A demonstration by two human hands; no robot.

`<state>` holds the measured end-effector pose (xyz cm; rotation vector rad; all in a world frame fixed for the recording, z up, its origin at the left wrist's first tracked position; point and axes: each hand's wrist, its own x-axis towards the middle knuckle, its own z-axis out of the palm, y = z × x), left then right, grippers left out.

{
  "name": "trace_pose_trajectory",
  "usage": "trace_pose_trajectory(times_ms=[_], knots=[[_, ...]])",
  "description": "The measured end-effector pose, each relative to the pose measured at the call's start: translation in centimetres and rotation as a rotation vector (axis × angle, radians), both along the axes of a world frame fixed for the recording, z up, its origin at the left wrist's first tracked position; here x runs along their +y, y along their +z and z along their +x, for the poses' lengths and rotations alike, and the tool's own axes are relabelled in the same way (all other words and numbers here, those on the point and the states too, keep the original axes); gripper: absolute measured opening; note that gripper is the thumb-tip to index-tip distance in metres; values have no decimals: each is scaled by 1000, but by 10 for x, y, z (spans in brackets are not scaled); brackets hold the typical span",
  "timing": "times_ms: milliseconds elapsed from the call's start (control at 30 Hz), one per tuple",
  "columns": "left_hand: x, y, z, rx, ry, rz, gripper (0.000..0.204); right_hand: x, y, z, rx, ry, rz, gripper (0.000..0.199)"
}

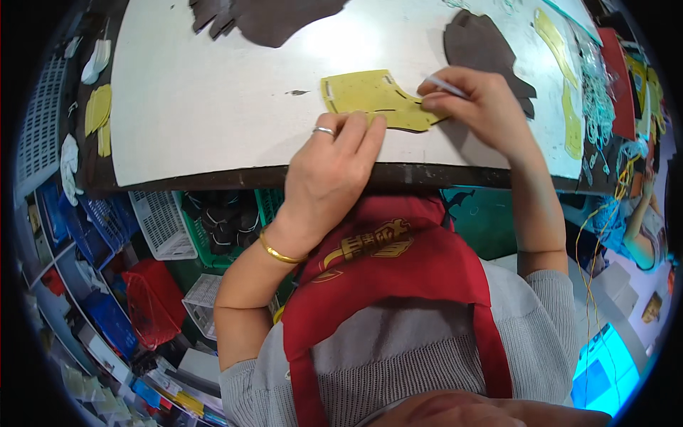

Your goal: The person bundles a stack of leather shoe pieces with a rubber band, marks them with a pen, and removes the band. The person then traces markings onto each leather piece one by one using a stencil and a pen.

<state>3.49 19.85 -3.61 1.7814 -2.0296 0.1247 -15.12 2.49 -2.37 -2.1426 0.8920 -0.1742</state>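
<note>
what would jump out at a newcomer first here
Probably the bright yellow template with dark slots, near the close edge of the white tabletop, with the left hand resting on its near side and the right hand holding a slim pale tool at its right end. Next comes the vivid red apron below the table edge, then the dark brown piece beyond the right hand.

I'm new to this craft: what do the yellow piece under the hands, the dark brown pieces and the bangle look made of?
Yellow piece: probably stiff card or plastic, matte; crisp edges, lying flat.
Dark brown pieces: possibly leather or imitation leather, dull; smooth, with little shine.
Bangle: gold-coloured metal, polished; it glints.
</note>
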Motion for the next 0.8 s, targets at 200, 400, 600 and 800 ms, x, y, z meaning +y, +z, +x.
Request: trace_pose_trajectory(times_ms=[200, 400, 600, 800], knots=[[-4, 5, -4, -168, -43, 95, 48, 5, 9, -14, 25, -84, -58, 24], [-6, 7, -11, -167, -96, 127, 46, 4, 0, -21, -66, -24, -395, 23], [-3, -3, -40, -188, -26, 70, 38, -12, 23, 7, -271, 109, -686, 30], [2, -2, -46, -39, -2, 46, 43, 15, 25, 79, -24, 575, -131, 26]])
